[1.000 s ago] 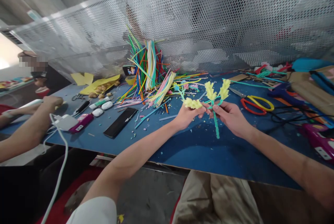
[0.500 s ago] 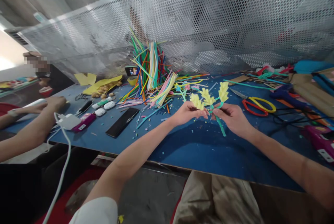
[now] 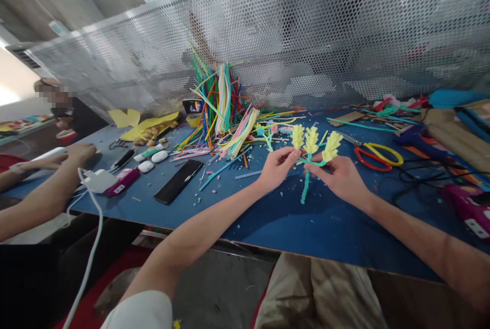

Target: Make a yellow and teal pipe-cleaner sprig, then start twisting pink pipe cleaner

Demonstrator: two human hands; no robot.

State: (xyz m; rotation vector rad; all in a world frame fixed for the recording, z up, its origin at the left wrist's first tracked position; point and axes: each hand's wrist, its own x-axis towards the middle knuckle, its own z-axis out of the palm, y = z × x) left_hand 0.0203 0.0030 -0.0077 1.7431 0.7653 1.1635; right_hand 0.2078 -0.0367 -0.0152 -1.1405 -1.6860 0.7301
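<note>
Between my two hands is a pipe-cleaner flower [image 3: 311, 141] with three yellow fuzzy heads and a green twisted stem that points down. My left hand [image 3: 278, 166] pinches its left branch just under the left yellow head. On the other side, my right hand [image 3: 342, 178] grips the green branches near the junction, below the right head. The flower is held above the blue table [image 3: 268, 221], its stem hanging free. Right of my right hand lie scissors [image 3: 377, 155] with one red and one yellow handle.
A big bunch of coloured pipe cleaners [image 3: 222, 99] stands at the back, with loose ones before it. A black phone [image 3: 179, 181] lies left of my left arm. Glue guns [image 3: 465, 201] and cables are at the right. Another person's arm [image 3: 49, 191] rests at far left.
The flower has turned so its stem, which slanted down to the right, now hangs nearly straight down. Its yellow heads stand more upright, and my fingers have shifted on the branches.
</note>
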